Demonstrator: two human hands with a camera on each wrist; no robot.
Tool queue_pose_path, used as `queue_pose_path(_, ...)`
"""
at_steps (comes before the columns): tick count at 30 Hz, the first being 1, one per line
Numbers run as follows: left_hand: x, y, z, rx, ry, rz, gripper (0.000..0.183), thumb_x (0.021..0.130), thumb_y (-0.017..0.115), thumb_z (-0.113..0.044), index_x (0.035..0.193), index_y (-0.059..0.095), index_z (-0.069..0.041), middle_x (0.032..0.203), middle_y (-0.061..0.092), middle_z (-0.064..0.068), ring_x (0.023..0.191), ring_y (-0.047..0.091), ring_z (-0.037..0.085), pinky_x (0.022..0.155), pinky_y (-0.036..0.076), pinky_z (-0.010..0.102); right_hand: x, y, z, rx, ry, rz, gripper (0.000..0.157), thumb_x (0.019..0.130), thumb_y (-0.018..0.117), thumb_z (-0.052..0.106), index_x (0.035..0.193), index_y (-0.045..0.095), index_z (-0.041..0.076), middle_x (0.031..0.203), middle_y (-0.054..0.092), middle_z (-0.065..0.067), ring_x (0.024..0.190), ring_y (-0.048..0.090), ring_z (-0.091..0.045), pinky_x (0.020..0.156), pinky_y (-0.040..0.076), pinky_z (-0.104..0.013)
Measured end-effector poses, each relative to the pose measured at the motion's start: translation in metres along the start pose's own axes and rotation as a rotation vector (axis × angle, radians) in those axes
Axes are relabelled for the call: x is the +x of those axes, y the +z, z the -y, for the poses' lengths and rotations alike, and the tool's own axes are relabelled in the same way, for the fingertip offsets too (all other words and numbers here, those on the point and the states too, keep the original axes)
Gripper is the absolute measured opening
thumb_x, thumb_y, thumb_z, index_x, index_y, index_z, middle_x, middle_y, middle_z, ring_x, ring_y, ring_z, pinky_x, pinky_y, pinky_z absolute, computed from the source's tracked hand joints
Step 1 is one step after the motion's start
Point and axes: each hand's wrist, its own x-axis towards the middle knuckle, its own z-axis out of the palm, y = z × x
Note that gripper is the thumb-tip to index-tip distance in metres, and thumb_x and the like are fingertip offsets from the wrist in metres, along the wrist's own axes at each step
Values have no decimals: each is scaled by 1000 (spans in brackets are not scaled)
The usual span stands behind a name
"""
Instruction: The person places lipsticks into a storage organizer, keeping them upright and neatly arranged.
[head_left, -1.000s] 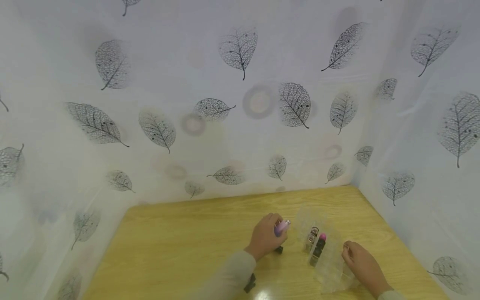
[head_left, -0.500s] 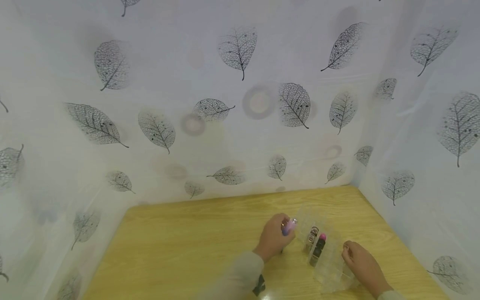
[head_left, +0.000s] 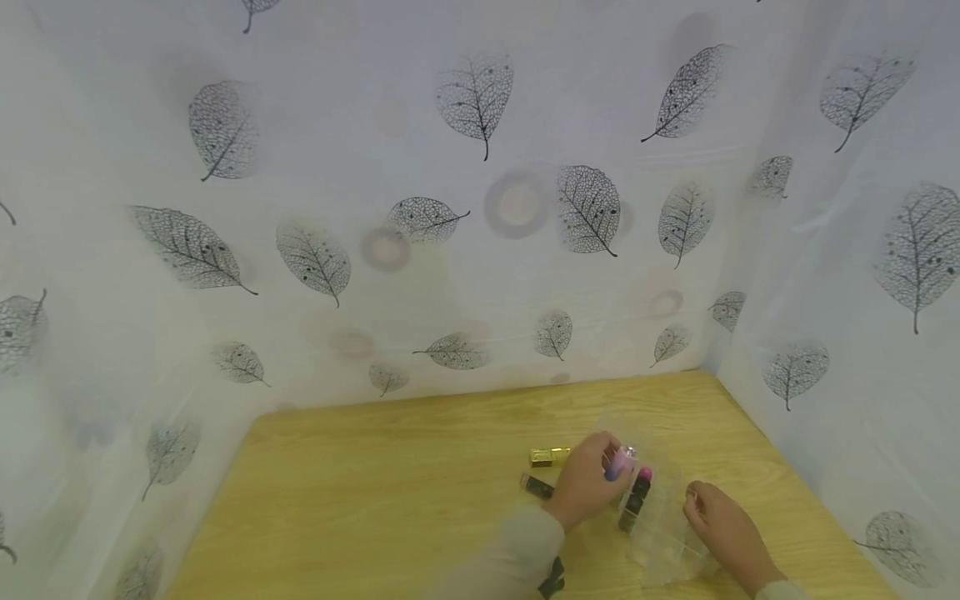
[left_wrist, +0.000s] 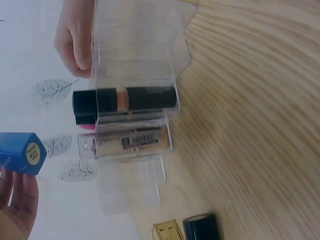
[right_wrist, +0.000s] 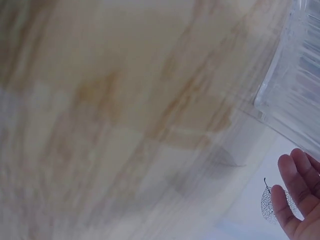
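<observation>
Head view: left hand [head_left: 588,479] had thumb and fingers round a pink-and-blue lipstick tube [head_left: 622,461], metallic tip tilted up and right, over the left part of the clear plastic organizer [head_left: 671,533]. A row of dark lipsticks [head_left: 633,504], one pink-topped at the far end, stood just right of the held tube. Right hand [head_left: 723,525] lay at the organizer's right side, fingers loosely bent. Gold tube [head_left: 542,457] and dark tube [head_left: 536,486] lay left of the left hand; a black object [head_left: 552,579] showed partly beside the sleeve [head_left: 517,546]. Wood-grain tabletop [head_left: 360,483] ran widest leftward — its back edge met the leaf-print curtain [head_left: 450,283].

Left wrist view: the tube's blue faceted end, with a round label, sat apart from the organizer, a gap between them. A clear barcoded tube [left_wrist: 135,141] occupied the compartment next to the dark lipsticks.

Right wrist view: mostly blurred surface; organizer corner at the right edge, right-hand fingers just below it, extended and close together — contact with the plastic could not be told.
</observation>
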Motion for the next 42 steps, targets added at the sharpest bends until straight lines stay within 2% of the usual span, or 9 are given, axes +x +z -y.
queue_pose_path(9,1,10,-10,32,36,24,20,81,69,-22,97,58,-15,85,56,-9,70,44,-6,57,40,6,-2,3,-2,-218,-165,-163,6,82,58,13,78,58,8,65,52,0,57,48,-12,48,39,-29)
queue_pose_path(13,1,12,-12,50,58,23,19,83,68,-25,96,58,-15,84,55,-10,70,43,-6,58,39,5,-1,1,-3,-304,-205,-184,9,80,60,16,80,58,7,65,54,-3,56,49,-16,45,40,-32)
queue_pose_path(17,2,16,-14,52,68,29,18,83,67,-24,96,59,-15,83,54,-10,69,43,-7,59,39,5,-1,1,-3,-363,-205,-195,18,80,60,19,89,63,4,73,58,-7,65,53,-23,53,45,-39)
queue_pose_path(20,3,18,-17,52,68,37,18,83,67,-23,97,58,-15,83,53,-11,69,42,-7,58,39,5,-1,2,-3,-373,-211,-237,23,78,59,21,93,65,4,76,57,-6,72,52,-26,58,44,-43)
queue_pose_path(26,7,24,-25,84,78,42,19,83,66,-25,98,59,-15,86,56,-10,71,44,-7,59,37,3,0,6,-6,-379,-283,-367,24,74,56,22,89,65,5,74,53,-6,70,49,-27,57,40,-43)
queue_pose_path(32,10,30,-31,135,103,53,20,83,67,-25,99,58,-16,89,59,-10,71,45,-9,58,35,0,3,2,-7,-387,-317,-357,25,74,57,22,91,65,6,75,53,-6,74,50,-28,62,44,-47)
queue_pose_path(36,11,34,-32,136,103,55,21,83,68,-25,99,58,-17,88,58,-11,70,45,-9,58,36,1,6,-4,-11,-412,-394,-311,20,77,59,24,89,64,8,75,54,-4,74,51,-25,63,46,-47)
queue_pose_path(38,11,36,-33,142,103,55,20,84,68,-25,99,57,-17,88,57,-12,71,45,-9,58,36,1,8,-7,-14,-424,-448,-308,20,82,57,28,86,64,9,74,54,-3,72,50,-23,63,46,-46)
queue_pose_path(42,11,41,-32,148,120,55,19,84,67,-25,98,57,-17,87,57,-11,71,45,-9,58,35,0,9,-9,-20,-430,-527,-350,42,96,38,40,82,64,10,73,52,-2,71,49,-22,61,44,-44)
